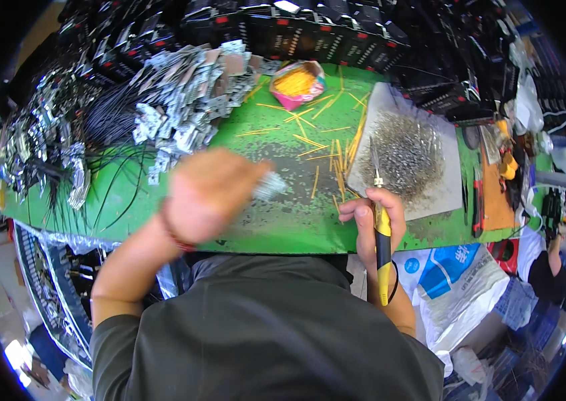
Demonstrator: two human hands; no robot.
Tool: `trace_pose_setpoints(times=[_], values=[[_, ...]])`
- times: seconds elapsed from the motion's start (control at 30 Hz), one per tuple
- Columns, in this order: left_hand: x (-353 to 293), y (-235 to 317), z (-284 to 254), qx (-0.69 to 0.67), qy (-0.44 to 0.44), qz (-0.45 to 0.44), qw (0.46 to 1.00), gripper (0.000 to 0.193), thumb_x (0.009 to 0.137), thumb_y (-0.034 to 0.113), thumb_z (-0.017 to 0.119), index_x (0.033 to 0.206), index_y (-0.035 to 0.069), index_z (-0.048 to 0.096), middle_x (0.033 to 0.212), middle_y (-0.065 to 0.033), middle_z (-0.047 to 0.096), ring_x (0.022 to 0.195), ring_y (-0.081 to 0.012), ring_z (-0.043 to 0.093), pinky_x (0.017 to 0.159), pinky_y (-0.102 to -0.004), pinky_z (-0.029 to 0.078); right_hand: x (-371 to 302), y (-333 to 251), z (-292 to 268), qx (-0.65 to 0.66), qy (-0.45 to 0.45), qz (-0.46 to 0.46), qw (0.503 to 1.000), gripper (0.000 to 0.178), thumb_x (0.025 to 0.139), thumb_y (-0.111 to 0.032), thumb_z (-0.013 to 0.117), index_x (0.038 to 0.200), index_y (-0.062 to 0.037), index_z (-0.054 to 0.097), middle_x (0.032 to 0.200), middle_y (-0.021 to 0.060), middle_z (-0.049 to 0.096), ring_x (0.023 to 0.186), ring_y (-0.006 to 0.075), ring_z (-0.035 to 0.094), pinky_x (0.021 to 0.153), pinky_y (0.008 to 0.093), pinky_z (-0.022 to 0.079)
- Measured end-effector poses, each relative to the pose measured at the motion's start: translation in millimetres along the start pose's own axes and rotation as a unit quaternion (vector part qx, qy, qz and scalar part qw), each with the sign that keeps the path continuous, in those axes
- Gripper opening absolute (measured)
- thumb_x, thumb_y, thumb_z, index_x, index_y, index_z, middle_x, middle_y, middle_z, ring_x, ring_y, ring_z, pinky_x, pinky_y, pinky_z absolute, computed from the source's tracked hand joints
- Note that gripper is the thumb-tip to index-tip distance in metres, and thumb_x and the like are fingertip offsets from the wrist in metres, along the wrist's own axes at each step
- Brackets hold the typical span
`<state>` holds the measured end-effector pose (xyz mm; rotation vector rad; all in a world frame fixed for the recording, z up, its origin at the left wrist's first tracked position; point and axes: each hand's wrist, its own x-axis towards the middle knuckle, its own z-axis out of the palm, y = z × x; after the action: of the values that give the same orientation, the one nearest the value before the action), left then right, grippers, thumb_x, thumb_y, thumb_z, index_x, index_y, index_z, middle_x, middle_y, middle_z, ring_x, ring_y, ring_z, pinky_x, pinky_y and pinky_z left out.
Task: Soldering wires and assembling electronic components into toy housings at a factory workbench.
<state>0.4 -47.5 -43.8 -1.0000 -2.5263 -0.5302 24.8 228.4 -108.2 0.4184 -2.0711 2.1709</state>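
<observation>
Soldering iron [382,244] upheld in the right hand [366,230], its tip pointing far across the worktop [283,235].

Its long axis runs near to far, tip leaning slightly left; the yellow-and-black handle sits between the right thumb and fingers, and the tip shows against the left part of the grey, dark-flecked pad [452,190]. The right hand, which grips it, is nearer; the left hand [204,194] is well apart to its left, blurred, with a pale metallic piece [269,186] at its fingertips, whether pinched or only touched I cannot tell. Loose yellow sticks [340,164] lie between.
</observation>
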Motion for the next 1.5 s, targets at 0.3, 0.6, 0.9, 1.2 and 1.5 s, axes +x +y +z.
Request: trace_pose_setpoints(times=[0.3, 0.6, 0.9, 1.2, 1.5], values=[[-5, 43, 36, -0.053, -0.022, -0.036, 0.998, 0.035, 0.068, 0.007, 0.062, 0.102, -0.001, 0.065, 0.081, -0.0032, 0.059, 0.068, -0.0162, 0.056, 0.052, -0.0286, 0.046, -4, 3, 50, 0.121, -0.036, 0.205, 0.971, 0.042, 0.079, 0.007, 0.067, 0.112, -0.0083, 0.047, 0.087, -0.0008, 0.053, 0.074, 0.0057, 0.053, 0.063, 0.0190, 0.044], [-69, 0, 20, -0.115, -0.076, -0.213, 0.967, 0.019, 0.071, -0.002, 0.069, 0.089, 0.002, 0.067, 0.085, -0.0113, 0.065, 0.078, -0.0287, 0.063, 0.069, -0.0367, 0.051, 0, 21, 37, -0.164, -0.112, 0.029, 0.980, 0.035, 0.074, -0.003, 0.072, 0.104, -0.0113, 0.055, 0.068, 0.0056, 0.061, 0.058, 0.0225, 0.063, 0.052, 0.0313, 0.048], [-16, 6, 30, -0.128, -0.121, -0.153, 0.972, 0.022, 0.071, 0.001, 0.069, 0.093, 0.003, 0.064, 0.092, -0.0118, 0.065, 0.086, -0.0319, 0.061, 0.075, -0.0399, 0.048, 35, 15, -92, -0.424, 0.110, -0.148, 0.887, 0.026, 0.078, 0.004, 0.065, 0.102, -0.0064, 0.058, 0.075, 0.0069, 0.065, 0.063, 0.0179, 0.065, 0.057, 0.0292, 0.050], [172, 40, 137, -0.160, -0.226, 0.007, 0.961, 0.027, 0.082, 0.017, 0.064, 0.105, 0.004, 0.061, 0.107, -0.0160, 0.061, 0.104, -0.0336, 0.058, 0.087, -0.0421, 0.047, 71, 35, -150, -0.520, 0.157, 0.061, 0.837, 0.042, 0.082, -0.005, 0.065, 0.117, -0.0125, 0.043, 0.106, 0.0196, 0.064, 0.080, 0.0297, 0.064, 0.070, 0.0378, 0.049], [183, 54, 208, -0.170, -0.118, -0.037, 0.978, 0.047, 0.082, 0.012, 0.063, 0.126, 0.000, 0.052, 0.137, -0.0270, 0.043, 0.130, -0.0420, 0.038, 0.110, -0.0455, 0.031, 83, 38, -119, -0.442, 0.151, 0.035, 0.884, 0.041, 0.080, -0.005, 0.066, 0.115, -0.0106, 0.045, 0.099, 0.0172, 0.062, 0.090, 0.0351, 0.062, 0.076, 0.0401, 0.048]])
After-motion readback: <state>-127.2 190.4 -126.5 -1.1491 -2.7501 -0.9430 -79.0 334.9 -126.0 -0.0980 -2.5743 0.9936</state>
